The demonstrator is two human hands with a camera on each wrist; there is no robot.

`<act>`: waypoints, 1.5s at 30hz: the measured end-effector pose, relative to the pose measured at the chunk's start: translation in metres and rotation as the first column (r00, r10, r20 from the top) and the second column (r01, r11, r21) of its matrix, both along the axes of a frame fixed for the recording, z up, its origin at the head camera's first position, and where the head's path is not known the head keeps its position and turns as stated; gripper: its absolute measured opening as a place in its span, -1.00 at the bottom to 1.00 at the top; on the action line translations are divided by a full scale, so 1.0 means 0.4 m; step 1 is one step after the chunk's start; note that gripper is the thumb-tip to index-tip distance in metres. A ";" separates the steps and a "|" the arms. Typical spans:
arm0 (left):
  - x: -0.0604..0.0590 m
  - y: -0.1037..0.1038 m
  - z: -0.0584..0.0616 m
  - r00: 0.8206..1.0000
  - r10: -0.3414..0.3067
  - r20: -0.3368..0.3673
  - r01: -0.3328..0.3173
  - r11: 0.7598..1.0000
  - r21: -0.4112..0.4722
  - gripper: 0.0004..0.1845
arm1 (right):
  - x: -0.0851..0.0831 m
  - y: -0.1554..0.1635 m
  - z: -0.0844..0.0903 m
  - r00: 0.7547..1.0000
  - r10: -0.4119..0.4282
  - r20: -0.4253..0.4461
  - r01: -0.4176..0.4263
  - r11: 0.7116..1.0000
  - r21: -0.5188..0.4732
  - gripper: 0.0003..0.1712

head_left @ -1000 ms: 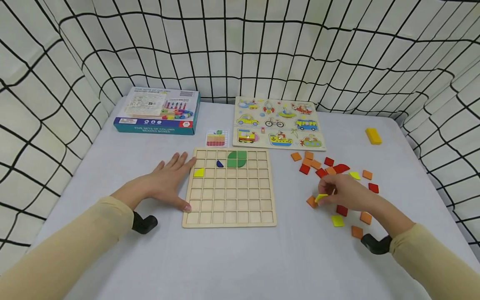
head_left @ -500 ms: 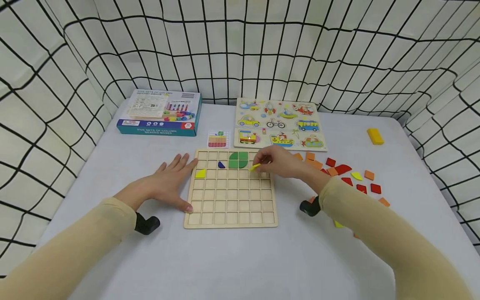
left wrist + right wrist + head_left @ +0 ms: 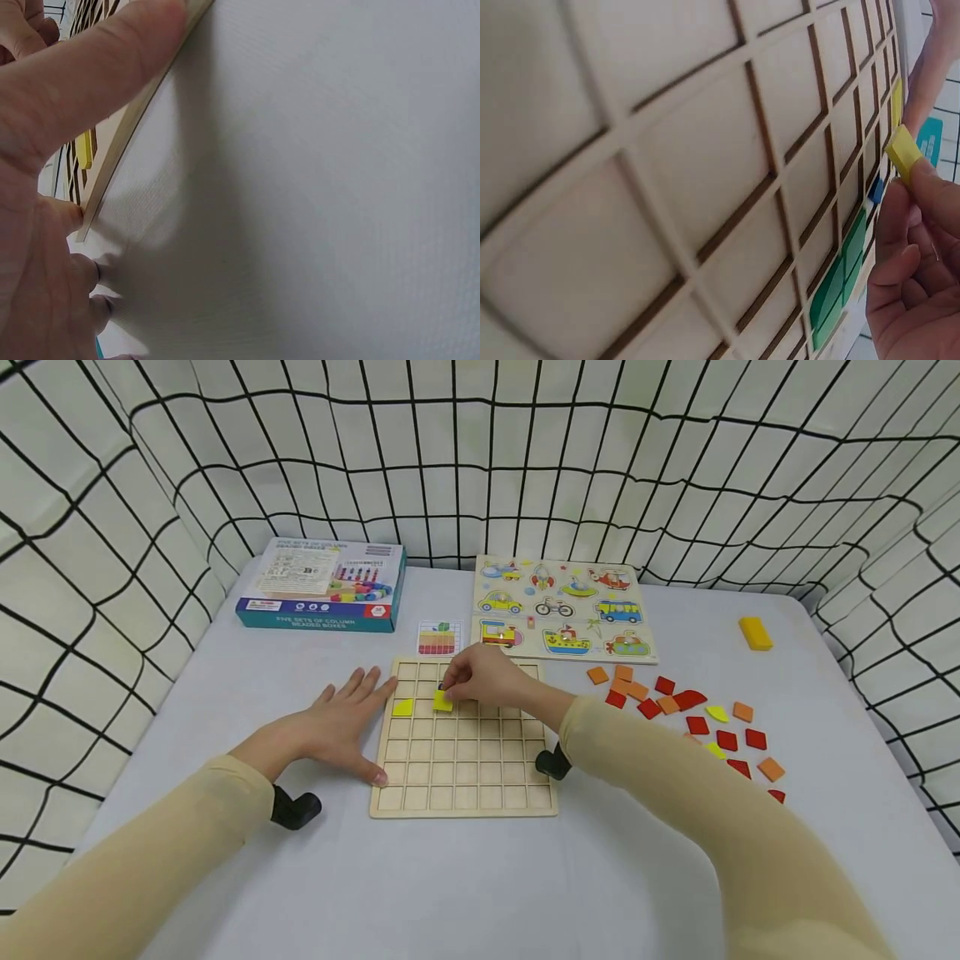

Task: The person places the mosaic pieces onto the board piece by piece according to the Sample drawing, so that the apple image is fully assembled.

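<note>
The head view looks forward and down over the whole bench (image 3: 465, 877). The left wrist view skims the bench along the grid board (image 3: 127, 124) edge. The right wrist view sits close over the board's cells; all three share this board.

The box (image 3: 322, 585) at far left reads, as far as the blur allows, "FIVE SETS OF COLUMN".

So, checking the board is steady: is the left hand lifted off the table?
No, the left hand lies flat on the table, fingers against the board edge.
</note>
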State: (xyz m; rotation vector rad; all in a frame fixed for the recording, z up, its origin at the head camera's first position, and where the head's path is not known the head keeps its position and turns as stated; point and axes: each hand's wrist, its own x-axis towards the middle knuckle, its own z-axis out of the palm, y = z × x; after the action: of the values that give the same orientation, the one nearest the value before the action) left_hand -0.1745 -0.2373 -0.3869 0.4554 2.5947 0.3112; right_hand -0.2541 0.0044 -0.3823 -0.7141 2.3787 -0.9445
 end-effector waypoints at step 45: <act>-0.007 -0.006 -0.014 1.000 0.003 -0.003 -0.003 1.000 0.008 0.54 | 0.011 0.114 0.026 0.989 -0.072 -0.127 0.086 0.991 0.107 -0.90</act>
State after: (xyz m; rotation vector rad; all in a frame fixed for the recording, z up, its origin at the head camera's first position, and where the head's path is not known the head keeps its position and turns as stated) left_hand -0.1775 -0.2398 -0.3924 0.4549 2.5986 0.3218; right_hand -0.2495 0.0499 -0.3720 -0.6568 2.5623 -0.8122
